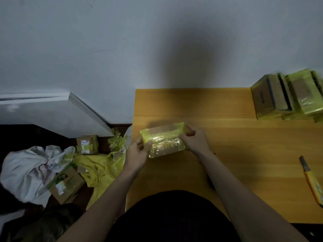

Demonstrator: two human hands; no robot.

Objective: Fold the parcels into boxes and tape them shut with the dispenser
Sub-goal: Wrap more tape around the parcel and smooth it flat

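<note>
Both hands (138, 151) (194, 138) grip taped parcel (164, 139).

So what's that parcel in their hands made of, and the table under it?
The parcel looks like brown cardboard wrapped in glossy yellow-tinted plastic tape: it glints and wrinkles. The table appears to be orange-brown wood or laminate, smooth with faint grain lines.

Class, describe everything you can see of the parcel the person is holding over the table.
The parcel is a small brown cardboard box wrapped in glossy yellow-green tape, with bare cardboard showing in patches. It lies lengthwise, tilted slightly, above the near left part of the wooden table. The left hand grips its left end, the right hand its right end.
</note>
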